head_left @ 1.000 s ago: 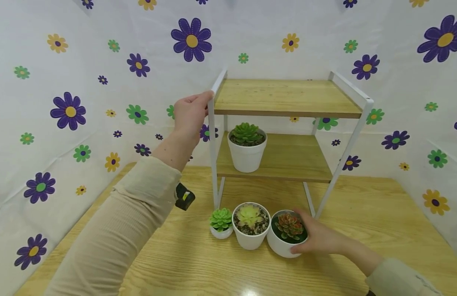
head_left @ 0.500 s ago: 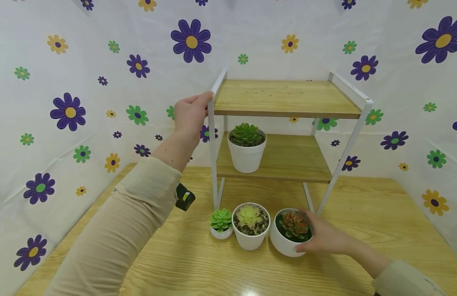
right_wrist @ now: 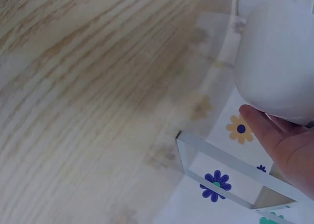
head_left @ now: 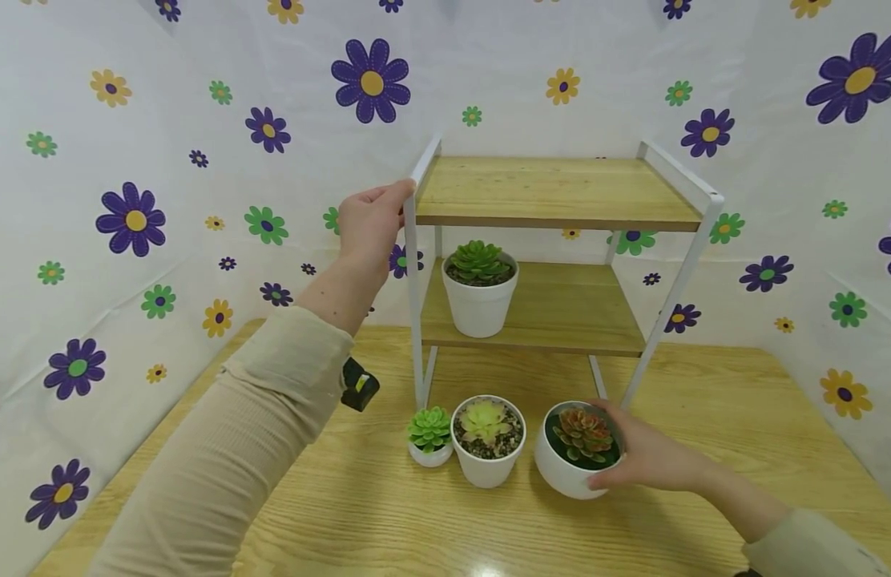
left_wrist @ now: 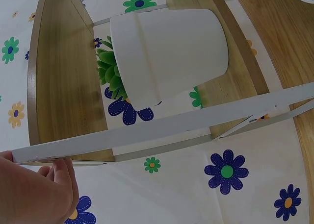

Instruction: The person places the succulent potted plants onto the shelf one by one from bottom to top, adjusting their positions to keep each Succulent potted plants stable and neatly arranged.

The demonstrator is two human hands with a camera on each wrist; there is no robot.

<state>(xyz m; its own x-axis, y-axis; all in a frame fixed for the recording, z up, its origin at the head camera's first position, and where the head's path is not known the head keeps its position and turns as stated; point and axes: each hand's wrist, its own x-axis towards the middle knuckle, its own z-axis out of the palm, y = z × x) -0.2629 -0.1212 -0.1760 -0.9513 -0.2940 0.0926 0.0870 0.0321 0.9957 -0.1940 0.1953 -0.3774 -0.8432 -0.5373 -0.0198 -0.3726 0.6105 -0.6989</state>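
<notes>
My left hand point(head_left: 369, 228) grips the upper left front corner of a two-tier plant stand point(head_left: 561, 188) with wooden shelves and a white frame. In the left wrist view, its fingers curl round the white upright. Low at the right front, my right hand point(head_left: 655, 457) holds a round white pot with a reddish succulent point(head_left: 570, 474), thumb in front and fingers behind. That pot tilts slightly; whether it touches the table I cannot tell. To its left, a little apart, stands a white pot with a pale yellow-green succulent point(head_left: 487, 469).
A small pot with a bright green succulent point(head_left: 429, 433) stands at the left end of the row. On the middle shelf's left side is a larger potted green succulent point(head_left: 481, 308). A black object point(head_left: 360, 385) shows beside the left sleeve. Flowered cloth point(head_left: 503, 48) hangs behind.
My right hand has moved the reddish succulent's pot a short way right, opening a gap from the middle pot. The left hand keeps its grip on the stand.
</notes>
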